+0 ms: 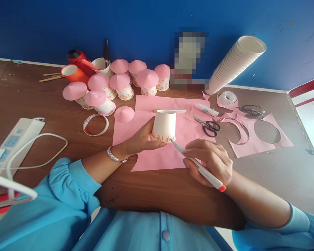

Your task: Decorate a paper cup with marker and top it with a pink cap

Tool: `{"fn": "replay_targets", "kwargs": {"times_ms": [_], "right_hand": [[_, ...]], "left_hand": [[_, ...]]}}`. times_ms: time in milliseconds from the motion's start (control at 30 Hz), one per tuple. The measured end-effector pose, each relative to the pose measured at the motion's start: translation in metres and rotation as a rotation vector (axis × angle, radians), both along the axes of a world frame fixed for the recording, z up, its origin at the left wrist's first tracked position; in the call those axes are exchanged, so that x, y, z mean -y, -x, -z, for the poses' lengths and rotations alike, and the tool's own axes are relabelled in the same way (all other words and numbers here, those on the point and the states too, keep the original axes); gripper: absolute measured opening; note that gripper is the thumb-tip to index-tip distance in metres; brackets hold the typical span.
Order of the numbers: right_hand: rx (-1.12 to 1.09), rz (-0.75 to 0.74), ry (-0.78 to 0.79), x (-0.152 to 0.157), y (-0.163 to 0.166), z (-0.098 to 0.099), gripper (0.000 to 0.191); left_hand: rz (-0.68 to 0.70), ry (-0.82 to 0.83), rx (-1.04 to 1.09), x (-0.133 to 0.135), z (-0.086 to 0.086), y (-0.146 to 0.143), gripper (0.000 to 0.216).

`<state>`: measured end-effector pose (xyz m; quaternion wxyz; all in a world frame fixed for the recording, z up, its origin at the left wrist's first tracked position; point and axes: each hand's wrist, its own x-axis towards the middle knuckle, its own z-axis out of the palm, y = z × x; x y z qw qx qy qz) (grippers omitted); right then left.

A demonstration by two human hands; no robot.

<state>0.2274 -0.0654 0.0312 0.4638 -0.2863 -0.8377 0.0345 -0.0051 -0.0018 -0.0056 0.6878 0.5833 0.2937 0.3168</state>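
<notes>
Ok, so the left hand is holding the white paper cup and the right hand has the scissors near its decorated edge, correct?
Not the scissors: in the head view, the right hand has a marker near that edge. The left hand is indeed holding the white paper cup.

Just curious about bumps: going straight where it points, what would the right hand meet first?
Probably the tapered white paper cup, via the held white orange-ended marker; whether they touch is unclear.

The cup [164,122] in the left hand [141,138] looked smooth, matt paper; the pen [204,173] in the right hand [217,157], smooth plastic. Beneath both, the sheet [158,160] looked matt paper, the table [157,191] wood-grained.
</notes>
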Motion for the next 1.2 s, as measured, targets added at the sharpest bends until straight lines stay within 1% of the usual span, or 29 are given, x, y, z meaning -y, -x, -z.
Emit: {"fn": "replay_targets", "kwargs": {"times_ms": [100,300,567,733,1200], "right_hand": [[-0.012,0.011,-0.013,-0.0004,-0.001,-0.0007,0.023],[0.013,0.003,-0.013,-0.0008,-0.0008,-0.0009,0.02],[0.044,-0.009,0.009,-0.0006,0.0012,-0.0004,0.018],[0.055,-0.015,0.015,-0.0004,0.0005,0.0006,0.017],[0.059,0.012,0.012,0.0004,0.0025,-0.0005,0.011]], "left_hand": [[0.009,0.032,0.039,0.0004,0.0006,0.0001,0.066],[-0.027,0.052,0.068,0.0016,0.0005,-0.0003,0.068],[-0.028,0.036,0.034,0.0016,-0.0014,-0.0003,0.067],[-0.01,0.03,0.055,0.0011,0.0002,-0.0004,0.068],[-0.009,0.012,0.049,0.0008,0.0014,-0.0005,0.065]]}}
